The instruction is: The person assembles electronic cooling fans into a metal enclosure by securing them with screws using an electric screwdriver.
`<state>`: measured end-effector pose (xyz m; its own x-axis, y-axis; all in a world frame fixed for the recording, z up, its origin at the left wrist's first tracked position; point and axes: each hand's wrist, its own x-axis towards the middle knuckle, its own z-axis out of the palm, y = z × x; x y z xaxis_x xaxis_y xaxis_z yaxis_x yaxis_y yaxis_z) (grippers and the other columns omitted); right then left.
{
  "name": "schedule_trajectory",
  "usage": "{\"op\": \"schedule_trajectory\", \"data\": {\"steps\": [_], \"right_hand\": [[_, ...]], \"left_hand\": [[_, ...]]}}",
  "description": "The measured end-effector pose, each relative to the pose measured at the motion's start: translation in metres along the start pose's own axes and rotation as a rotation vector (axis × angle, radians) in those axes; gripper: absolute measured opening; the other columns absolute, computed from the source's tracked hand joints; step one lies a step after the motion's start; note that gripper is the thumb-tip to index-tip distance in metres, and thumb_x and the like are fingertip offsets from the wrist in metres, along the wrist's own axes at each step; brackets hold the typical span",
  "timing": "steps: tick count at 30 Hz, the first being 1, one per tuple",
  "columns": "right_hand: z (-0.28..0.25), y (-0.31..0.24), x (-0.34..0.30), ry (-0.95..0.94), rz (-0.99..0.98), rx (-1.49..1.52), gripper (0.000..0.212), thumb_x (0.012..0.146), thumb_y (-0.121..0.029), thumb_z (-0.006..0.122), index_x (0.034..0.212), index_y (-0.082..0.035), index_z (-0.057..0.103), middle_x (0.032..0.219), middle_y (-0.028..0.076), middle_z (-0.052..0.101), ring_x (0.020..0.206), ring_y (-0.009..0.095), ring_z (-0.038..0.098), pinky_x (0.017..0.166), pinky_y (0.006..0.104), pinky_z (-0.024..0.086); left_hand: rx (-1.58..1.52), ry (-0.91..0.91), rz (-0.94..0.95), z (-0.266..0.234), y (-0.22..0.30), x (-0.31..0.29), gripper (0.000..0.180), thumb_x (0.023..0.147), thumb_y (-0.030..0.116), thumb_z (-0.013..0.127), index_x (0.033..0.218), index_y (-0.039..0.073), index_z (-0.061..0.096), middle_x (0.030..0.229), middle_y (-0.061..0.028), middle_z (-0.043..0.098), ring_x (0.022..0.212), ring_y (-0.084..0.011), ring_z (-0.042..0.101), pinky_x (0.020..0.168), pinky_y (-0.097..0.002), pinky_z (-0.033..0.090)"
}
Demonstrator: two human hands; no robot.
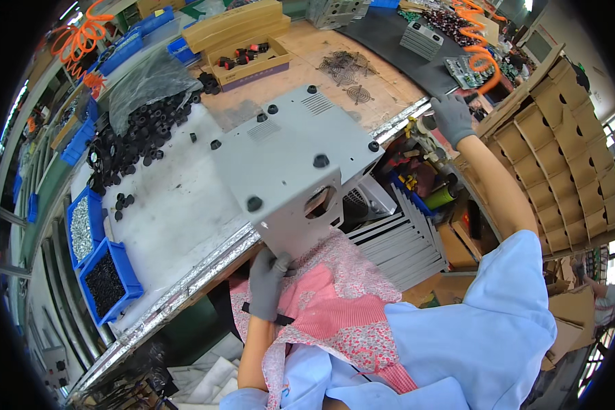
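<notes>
A grey metal case (287, 147) lies on the bench in front of me, black round feet (320, 160) standing up from its top face. My left hand (268, 281), in a grey glove, is closed beside the case's near lower edge; whatever its fingers hold is hidden. Out to the right, my gloved right hand (451, 117) is closed around an air tool, mostly covered by the hand. The tool's black end (470, 98) joins an orange coiled hose (482, 58).
Loose black feet (133, 140) are heaped at left beside blue bins of silver screws (81, 229) and black screws (105, 283). Wire fan guards (348, 68) and a carton of red-black parts (246, 60) sit farther back. Cardboard dividers (547, 147) stand right; grey panels (400, 246) are stacked below.
</notes>
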<state>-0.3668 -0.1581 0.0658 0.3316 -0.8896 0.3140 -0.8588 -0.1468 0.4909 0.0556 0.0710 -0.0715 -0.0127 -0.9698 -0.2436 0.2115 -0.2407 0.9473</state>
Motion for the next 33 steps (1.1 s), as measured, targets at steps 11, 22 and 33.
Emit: {"op": "schedule_trajectory", "data": {"steps": [11, 22, 33], "right_hand": [[-0.001, -0.188, -0.054, -0.676, 0.977, 2.197, 0.039, 0.084, -0.035, 0.061, 0.105, -0.002, 0.054, 0.078, 0.004, 0.053, 0.062, 0.015, 0.055, 0.052, 0.0248, 0.047], [-0.089, -0.188, 0.0, 0.272, 0.026, 1.15, 0.016, 0.074, -0.02, 0.063, 0.083, -0.007, 0.062, 0.078, 0.013, 0.059, 0.075, 0.029, 0.061, 0.066, 0.0397, 0.049], [-0.065, -0.228, -0.033, 0.139, -0.345, 0.947, 0.023, 0.071, -0.019, 0.06, 0.09, -0.005, 0.06, 0.097, 0.015, 0.056, 0.088, 0.031, 0.058, 0.073, 0.0408, 0.048]], "left_hand": [[-0.36, 0.663, 0.622, -0.018, 0.155, -0.008, 0.032, 0.086, 0.03, 0.058, 0.102, 0.003, 0.051, 0.095, -0.0056, 0.055, 0.084, -0.0159, 0.057, 0.075, -0.0277, 0.048], [1.658, 0.138, 0.876, 0.001, 0.177, 0.008, 0.014, 0.073, 0.022, 0.064, 0.075, 0.01, 0.056, 0.069, -0.0059, 0.057, 0.068, -0.0256, 0.057, 0.06, -0.0387, 0.043], [1.545, 0.503, 1.035, 0.003, 0.166, 0.035, 0.016, 0.074, 0.016, 0.058, 0.087, 0.009, 0.061, 0.073, -0.0081, 0.059, 0.07, -0.0283, 0.055, 0.064, -0.0392, 0.041]]}}
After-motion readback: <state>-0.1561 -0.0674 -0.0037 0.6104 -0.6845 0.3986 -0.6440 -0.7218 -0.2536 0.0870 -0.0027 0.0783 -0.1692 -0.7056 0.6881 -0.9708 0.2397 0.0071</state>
